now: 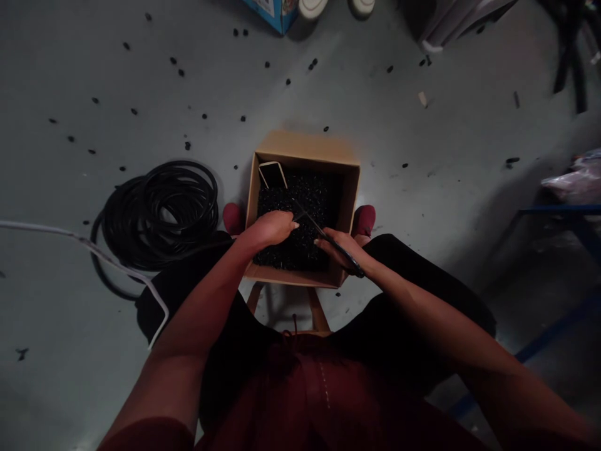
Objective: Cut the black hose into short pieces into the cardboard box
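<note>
A cardboard box (350, 200) stands on the floor between my feet, with many small black pieces (310, 188) inside. Over its middle, my left hand (277, 227) is closed in a pinch around the end of a thin black strip, most of which is hidden by the hand. My right hand (340, 244), at the box's right side, is wrapped round a pair of dark scissors (345, 254). The scissors' blades point up and left, near my left fingertips. A small frame-like piece with a pale edge (273, 175) leans in the box's far left corner.
A coil of black tubing (159, 213) lies left of the box, beside a pale cable (113, 260). Small black bits dot the grey floor (225, 75). A blue box (277, 15) and a person's pale shoes (312, 7) are at the top; a blue metal frame (563, 210) stands right.
</note>
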`<state>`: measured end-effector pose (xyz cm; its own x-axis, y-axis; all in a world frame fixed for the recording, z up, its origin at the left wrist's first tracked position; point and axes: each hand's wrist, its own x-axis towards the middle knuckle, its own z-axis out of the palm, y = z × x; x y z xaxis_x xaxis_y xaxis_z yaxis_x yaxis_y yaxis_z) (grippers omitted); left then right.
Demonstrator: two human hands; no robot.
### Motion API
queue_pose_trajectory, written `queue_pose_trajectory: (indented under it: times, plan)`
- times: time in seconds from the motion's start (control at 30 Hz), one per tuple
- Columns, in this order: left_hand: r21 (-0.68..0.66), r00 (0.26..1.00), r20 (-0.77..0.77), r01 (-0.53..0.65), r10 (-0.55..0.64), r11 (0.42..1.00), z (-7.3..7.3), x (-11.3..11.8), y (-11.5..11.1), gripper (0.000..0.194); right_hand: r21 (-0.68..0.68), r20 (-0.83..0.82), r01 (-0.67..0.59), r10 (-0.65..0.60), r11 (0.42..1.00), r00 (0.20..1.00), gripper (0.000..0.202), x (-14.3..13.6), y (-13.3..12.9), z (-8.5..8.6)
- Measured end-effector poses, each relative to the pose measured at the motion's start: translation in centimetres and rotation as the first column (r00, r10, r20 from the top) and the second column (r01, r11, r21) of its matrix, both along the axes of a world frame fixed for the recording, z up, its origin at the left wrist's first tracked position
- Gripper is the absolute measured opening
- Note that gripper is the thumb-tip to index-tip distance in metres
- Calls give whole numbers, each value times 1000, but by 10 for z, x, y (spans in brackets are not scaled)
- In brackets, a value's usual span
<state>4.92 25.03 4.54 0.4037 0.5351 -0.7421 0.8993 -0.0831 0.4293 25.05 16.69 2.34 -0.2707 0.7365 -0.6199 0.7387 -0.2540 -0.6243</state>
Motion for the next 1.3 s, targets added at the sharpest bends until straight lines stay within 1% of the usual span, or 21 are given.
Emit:
queue_pose_trajectory:
  times: [0.07, 0.13, 0.2, 0.3, 0.37, 0.43, 0.53, 0.6, 0.67, 0.77, 0.83, 0.97, 1.03, 1.17, 1.3]
  plan:
    - [16, 999, -46, 8, -7, 1000, -1, -1, 0, 23, -31, -36, -4, 3, 999, 999, 22, -1, -3, -4]
    - [51, 993, -117, 29, -23, 998, 1, -2, 1, 27, -138, -106, 21, -36, 990, 994, 26, 0, -4, -5]
    - [91, 984, -174, 53, -36, 994, 3, -4, 4, 32, -268, -183, 77, -129, 960, 975, 30, 1, -1, -4]
    - [152, 983, -182, 50, -22, 987, 12, -6, 11, 37, -377, -262, 195, -306, 905, 915, 35, 2, 7, 2]
    - [206, 989, -149, 13, 18, 978, 19, -7, 15, 37, -435, -312, 273, -428, 858, 848, 38, 0, 14, 8]
    - [254, 993, -85, -53, 77, 966, 30, -7, 21, 37, -486, -373, 325, -528, 811, 763, 42, -3, 21, 14]
    - [301, 978, 97, -204, 183, 932, 49, -7, 28, 35, -552, -467, 326, -609, 767, 641, 45, -8, 29, 22]
    - [320, 933, 254, -330, 255, 888, 62, -8, 32, 33, -590, -517, 293, -631, 752, 579, 47, -11, 33, 28]
    - [319, 866, 380, -453, 325, 832, 72, -9, 34, 30, -614, -557, 255, -639, 747, 531, 49, -12, 35, 34]
    - [300, 770, 480, -594, 420, 746, 80, -12, 35, 25, -626, -601, 205, -633, 752, 488, 51, -12, 37, 40]
    - [283, 732, 517, -635, 443, 719, 81, -13, 36, 21, -626, -616, 179, -622, 759, 483, 53, -12, 38, 41]
    - [240, 716, 548, -630, 432, 739, 82, -13, 41, 19, -620, -623, 149, -599, 770, 503, 61, -11, 39, 42]
    - [236, 711, 556, -631, 430, 739, 83, -13, 44, 20, -620, -618, 152, -598, 770, 511, 64, -11, 40, 43]
    - [241, 711, 557, -632, 429, 737, 83, -12, 48, 19, -600, -603, 219, -615, 769, 507, 62, -6, 42, 44]
    - [237, 738, 522, -607, 428, 758, 80, -8, 50, 20, -586, -615, 267, -634, 765, 469, 58, 1, 43, 41]
